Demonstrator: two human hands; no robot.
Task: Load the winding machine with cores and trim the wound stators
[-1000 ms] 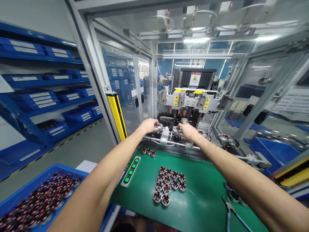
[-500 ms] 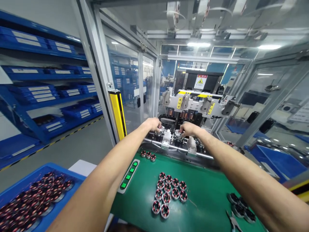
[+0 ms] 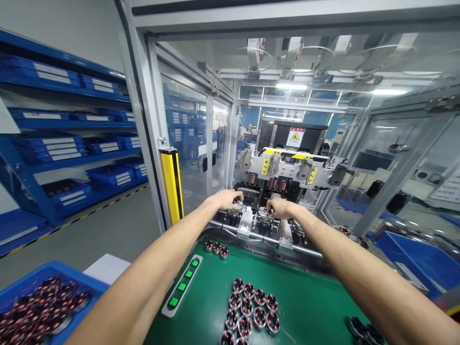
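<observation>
Both arms reach into the machine's opening, over its row of fixtures. My left hand curls its fingers round a copper-wound motor stator at the left fixture. At the fixture beside it, my right hand pinches another wound stator, partly covered by the fingers. Silver clamp blocks stand between the fixtures. Above and behind the hands is the winding head, with yellow warning labels. On the green mat several wound stators lie in rows, and three more sit near the machine's edge.
A strip of green buttons lies on the mat's left. A blue bin heaped with wound stators is at lower left. Dark stator cores lie at lower right. A yellow light curtain and clear panels border the opening.
My view has tilted upward, so the mat and machine appear lower. Both hands stay at the same two fixtures, with only slight finger movement.
</observation>
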